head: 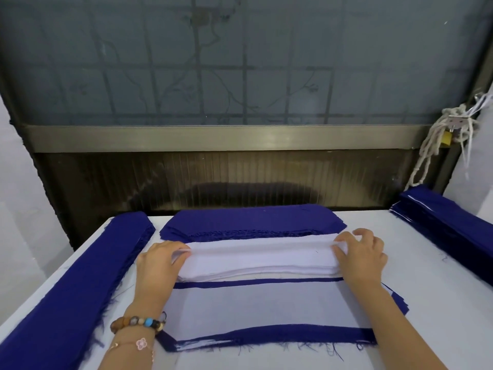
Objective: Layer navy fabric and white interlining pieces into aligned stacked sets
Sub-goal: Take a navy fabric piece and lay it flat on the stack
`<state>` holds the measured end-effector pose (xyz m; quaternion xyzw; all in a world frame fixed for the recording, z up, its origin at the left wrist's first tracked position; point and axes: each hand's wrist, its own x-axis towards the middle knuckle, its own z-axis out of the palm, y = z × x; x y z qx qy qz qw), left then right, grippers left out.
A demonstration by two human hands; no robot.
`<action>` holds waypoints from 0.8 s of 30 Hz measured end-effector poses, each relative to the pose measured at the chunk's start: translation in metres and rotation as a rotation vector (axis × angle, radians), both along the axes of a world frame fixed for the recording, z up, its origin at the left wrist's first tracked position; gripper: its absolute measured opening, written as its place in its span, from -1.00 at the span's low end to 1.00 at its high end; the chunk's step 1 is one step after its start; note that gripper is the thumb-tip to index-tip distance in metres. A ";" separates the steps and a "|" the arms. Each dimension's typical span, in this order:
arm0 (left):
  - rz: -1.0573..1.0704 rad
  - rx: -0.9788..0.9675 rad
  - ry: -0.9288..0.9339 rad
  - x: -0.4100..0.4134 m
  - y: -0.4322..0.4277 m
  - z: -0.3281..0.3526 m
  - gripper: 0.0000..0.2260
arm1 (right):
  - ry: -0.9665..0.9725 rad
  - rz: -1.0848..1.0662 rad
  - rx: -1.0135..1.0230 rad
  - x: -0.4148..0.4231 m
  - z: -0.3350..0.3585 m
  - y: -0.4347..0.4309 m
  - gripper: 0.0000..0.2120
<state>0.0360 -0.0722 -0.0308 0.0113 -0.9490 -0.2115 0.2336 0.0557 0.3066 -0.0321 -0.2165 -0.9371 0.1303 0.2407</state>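
A stack of white interlining pieces [258, 263] lies across the middle of the white table [440, 303]. My left hand [160, 263] pinches the top white piece at its left end, and my right hand [362, 255] pinches it at the right end, lifting its edge slightly. Just in front lies a layered set [266, 308]: a white interlining piece on navy fabric, with navy borders showing at front and back. Behind the white stack sits a pile of navy fabric pieces [253, 218].
A long stack of navy strips [72, 284] runs along the table's left edge, and another navy stack [448, 220] lies at the right back. A dark glass window and metal sill stand behind the table. White cords and a padlock [453, 132] hang at the right.
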 end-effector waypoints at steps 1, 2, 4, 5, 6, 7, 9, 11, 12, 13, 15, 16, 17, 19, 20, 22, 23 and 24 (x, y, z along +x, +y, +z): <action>0.003 0.023 0.014 0.001 0.000 0.000 -0.87 | 0.008 -0.031 -0.038 0.000 -0.001 0.006 -0.86; 0.017 0.037 0.018 0.002 0.000 -0.001 -0.87 | 0.019 -0.051 -0.079 0.001 -0.003 0.011 -0.89; 0.067 0.055 0.010 0.003 0.001 0.000 -0.84 | 0.030 -0.073 -0.177 0.000 -0.007 0.021 -0.94; 0.096 0.069 -0.003 0.002 0.001 0.001 -0.83 | 0.027 -0.078 -0.230 0.000 -0.007 0.024 -0.94; 0.124 0.081 -0.027 0.002 0.001 0.002 -0.81 | 0.028 -0.079 -0.279 -0.001 -0.007 0.026 -0.92; 0.150 0.088 -0.056 0.001 0.001 0.003 -0.79 | 0.037 -0.077 -0.313 -0.002 -0.006 0.027 -0.92; 0.180 0.128 -0.077 0.001 -0.001 0.005 -0.79 | 0.075 -0.063 -0.325 -0.004 -0.004 0.026 -0.96; 0.181 0.244 -0.014 0.003 -0.002 0.005 -0.83 | 0.125 -0.019 -0.309 -0.003 -0.002 0.024 -0.94; 0.193 0.293 0.015 0.004 -0.002 0.005 -0.83 | 0.141 -0.001 -0.306 -0.003 -0.001 0.023 -0.94; 0.214 0.321 0.024 0.005 -0.001 0.006 -0.83 | 0.145 0.015 -0.309 -0.003 -0.001 0.022 -0.94; 0.233 0.347 0.017 0.006 -0.001 0.007 -0.80 | 0.118 0.050 -0.324 -0.004 0.001 0.018 -0.90; 0.223 0.359 0.020 0.006 -0.001 0.007 -0.80 | 0.093 0.066 -0.326 -0.004 0.002 0.017 -0.89; 0.210 0.373 0.025 0.006 0.000 0.006 -0.80 | 0.073 0.081 -0.333 -0.006 0.002 0.017 -0.87; 0.198 0.400 0.033 0.006 0.000 0.006 -0.80 | 0.073 0.109 -0.381 -0.008 0.001 0.017 -0.82; 0.195 0.412 0.037 0.006 0.000 0.005 -0.79 | 0.096 0.115 -0.427 -0.009 0.001 0.019 -0.82; 0.193 0.446 0.033 0.005 0.000 0.005 -0.78 | 0.144 0.098 -0.514 -0.009 0.001 0.021 -0.83; 0.196 0.468 0.024 0.005 0.000 0.006 -0.79 | 0.156 0.087 -0.537 -0.008 0.002 0.022 -0.82; 0.201 0.485 0.013 0.004 -0.001 0.007 -0.80 | 0.162 0.081 -0.549 -0.008 0.002 0.023 -0.78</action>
